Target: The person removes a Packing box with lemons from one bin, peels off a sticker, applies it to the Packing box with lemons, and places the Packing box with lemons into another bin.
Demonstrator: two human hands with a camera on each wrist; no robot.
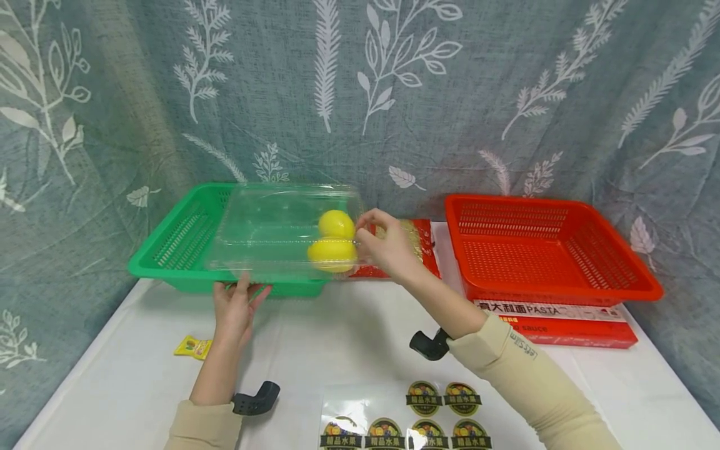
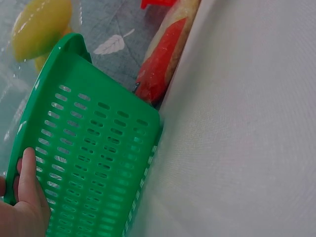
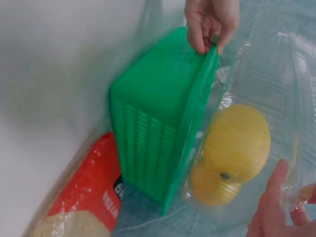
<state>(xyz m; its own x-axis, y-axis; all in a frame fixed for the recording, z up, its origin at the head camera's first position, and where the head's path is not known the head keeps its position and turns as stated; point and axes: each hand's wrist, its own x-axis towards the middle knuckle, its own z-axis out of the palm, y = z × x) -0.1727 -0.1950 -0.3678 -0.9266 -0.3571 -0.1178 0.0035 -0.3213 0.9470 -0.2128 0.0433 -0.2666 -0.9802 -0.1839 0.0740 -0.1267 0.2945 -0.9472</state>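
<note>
A clear plastic box [image 1: 270,215] is held tilted over the green basket [image 1: 174,234]. Two yellow lemons [image 1: 333,255] lie at its right end, seen through the plastic. My right hand [image 1: 388,245] pinches the box at its right edge; in the right wrist view its fingers [image 3: 276,190] press along the corner. With my left hand [image 1: 233,312] I hold the front rim of the basket, thumb and fingers on either side of it, as the right wrist view shows. The box's left end overlaps the basket rim in the head view.
A red perforated basket [image 1: 506,256] stands at the right on a red pasta box [image 1: 574,331]. Behind my right hand lies a red food bag [image 1: 424,240]. A small yellow packet [image 1: 193,347] is at the left, and a sheet of round stickers [image 1: 360,406] lies in front.
</note>
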